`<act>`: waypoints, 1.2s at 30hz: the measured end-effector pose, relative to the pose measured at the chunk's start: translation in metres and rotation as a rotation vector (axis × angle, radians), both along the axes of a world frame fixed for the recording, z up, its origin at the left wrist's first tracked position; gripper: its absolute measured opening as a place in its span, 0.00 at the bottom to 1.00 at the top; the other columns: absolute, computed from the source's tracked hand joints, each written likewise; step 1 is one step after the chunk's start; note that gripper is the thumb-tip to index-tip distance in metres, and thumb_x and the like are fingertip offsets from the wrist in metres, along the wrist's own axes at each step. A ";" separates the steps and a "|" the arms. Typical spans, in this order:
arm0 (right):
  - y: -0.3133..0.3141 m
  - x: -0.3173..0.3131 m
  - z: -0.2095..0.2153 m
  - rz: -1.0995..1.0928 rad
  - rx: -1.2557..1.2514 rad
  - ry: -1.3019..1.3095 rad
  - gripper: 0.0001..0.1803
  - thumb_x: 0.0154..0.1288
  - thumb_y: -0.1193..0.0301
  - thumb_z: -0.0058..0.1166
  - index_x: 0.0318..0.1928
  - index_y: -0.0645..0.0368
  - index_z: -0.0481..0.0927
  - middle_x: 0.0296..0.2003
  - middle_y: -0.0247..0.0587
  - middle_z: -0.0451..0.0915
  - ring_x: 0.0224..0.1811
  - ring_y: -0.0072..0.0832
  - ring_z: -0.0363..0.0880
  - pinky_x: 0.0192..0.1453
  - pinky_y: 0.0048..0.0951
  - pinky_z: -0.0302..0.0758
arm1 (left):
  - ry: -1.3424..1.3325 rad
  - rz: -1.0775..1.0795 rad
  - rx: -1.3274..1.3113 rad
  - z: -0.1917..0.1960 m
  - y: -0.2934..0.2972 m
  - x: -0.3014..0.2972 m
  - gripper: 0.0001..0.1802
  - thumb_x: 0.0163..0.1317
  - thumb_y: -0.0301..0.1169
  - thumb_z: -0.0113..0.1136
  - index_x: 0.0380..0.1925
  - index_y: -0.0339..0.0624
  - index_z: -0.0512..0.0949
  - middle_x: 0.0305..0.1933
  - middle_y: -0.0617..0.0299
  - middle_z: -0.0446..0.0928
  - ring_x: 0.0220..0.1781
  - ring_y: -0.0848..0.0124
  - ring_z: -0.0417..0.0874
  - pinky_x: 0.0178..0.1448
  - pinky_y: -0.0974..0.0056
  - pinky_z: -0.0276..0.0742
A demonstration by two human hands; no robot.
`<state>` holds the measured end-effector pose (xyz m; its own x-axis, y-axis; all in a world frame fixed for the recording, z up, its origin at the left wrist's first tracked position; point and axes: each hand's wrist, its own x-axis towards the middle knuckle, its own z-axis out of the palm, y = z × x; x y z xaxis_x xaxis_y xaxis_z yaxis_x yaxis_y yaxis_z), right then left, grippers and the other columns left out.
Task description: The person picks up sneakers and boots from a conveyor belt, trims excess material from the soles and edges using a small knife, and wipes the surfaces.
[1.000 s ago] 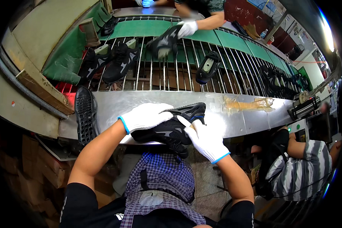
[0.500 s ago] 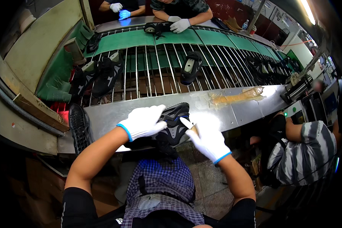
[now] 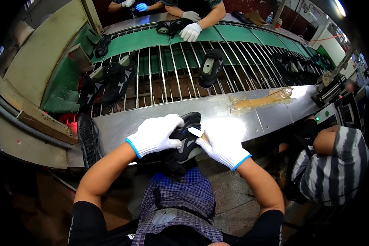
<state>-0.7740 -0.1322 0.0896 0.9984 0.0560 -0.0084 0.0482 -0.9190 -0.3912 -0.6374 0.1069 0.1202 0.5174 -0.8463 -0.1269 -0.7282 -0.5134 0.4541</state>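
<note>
A black and grey sneaker (image 3: 187,144) is tilted at the near edge of the metal ledge (image 3: 160,111). My left hand (image 3: 155,135), in a white glove with a blue cuff, is closed around its left side. My gloved right hand (image 3: 224,146) grips a small tool (image 3: 195,132) with a tan handle and a pale flat tip. Its tip rests against or just over the sneaker's upper, near a blue trim; I cannot tell whether they touch. Part of the sneaker is hidden behind my left glove.
Another black shoe (image 3: 90,139) shows its sole at the ledge's left end. Beyond lies a roller conveyor (image 3: 162,78) with several black shoes. Brown tape (image 3: 264,99) covers part of the ledge. Gloved co-workers' hands (image 3: 190,32) are across the line; a person in striped clothing (image 3: 336,168) sits at right.
The pale tool tip has moved slightly left over the sneaker. Both my hands stay on the work. Across the line, a co-worker's glove has shifted off the shoe there, toward me.
</note>
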 end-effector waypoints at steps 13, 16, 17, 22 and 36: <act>0.017 0.007 -0.020 -0.301 1.023 0.500 0.24 0.82 0.46 0.59 0.49 0.58 0.80 0.24 0.25 0.73 0.18 0.14 0.66 0.21 0.21 0.65 | -0.199 -0.006 -0.038 -0.003 0.005 -0.014 0.34 0.60 0.50 0.78 0.64 0.51 0.83 0.74 0.47 0.80 0.61 0.46 0.89 0.63 0.50 0.86; 0.012 0.008 -0.022 -0.178 0.491 0.095 0.27 0.78 0.47 0.64 0.44 0.63 0.88 0.30 0.42 0.85 0.32 0.33 0.84 0.41 0.38 0.82 | -0.283 -0.003 -0.033 -0.011 0.008 -0.015 0.33 0.61 0.52 0.77 0.63 0.51 0.84 0.73 0.45 0.80 0.61 0.46 0.89 0.62 0.49 0.87; 0.016 0.007 -0.019 -0.160 0.395 -0.017 0.25 0.78 0.50 0.64 0.40 0.64 0.89 0.31 0.48 0.86 0.32 0.39 0.85 0.41 0.43 0.80 | -0.312 -0.002 -0.059 -0.018 0.012 -0.014 0.33 0.61 0.52 0.77 0.63 0.51 0.84 0.73 0.45 0.80 0.60 0.46 0.90 0.62 0.49 0.87; 0.015 0.004 -0.030 -0.298 0.612 0.113 0.25 0.77 0.50 0.67 0.40 0.64 0.88 0.29 0.46 0.84 0.33 0.35 0.82 0.41 0.39 0.80 | -0.318 -0.016 -0.126 -0.019 0.009 -0.012 0.32 0.61 0.50 0.77 0.64 0.51 0.84 0.72 0.45 0.81 0.59 0.46 0.89 0.61 0.48 0.86; -0.017 -0.047 -0.026 -0.370 0.241 0.086 0.30 0.77 0.44 0.61 0.51 0.64 0.85 0.45 0.62 0.87 0.48 0.58 0.89 0.55 0.52 0.84 | -0.289 -0.097 -0.130 -0.006 -0.005 -0.015 0.40 0.54 0.55 0.81 0.59 0.39 0.83 0.71 0.38 0.77 0.67 0.40 0.83 0.70 0.45 0.81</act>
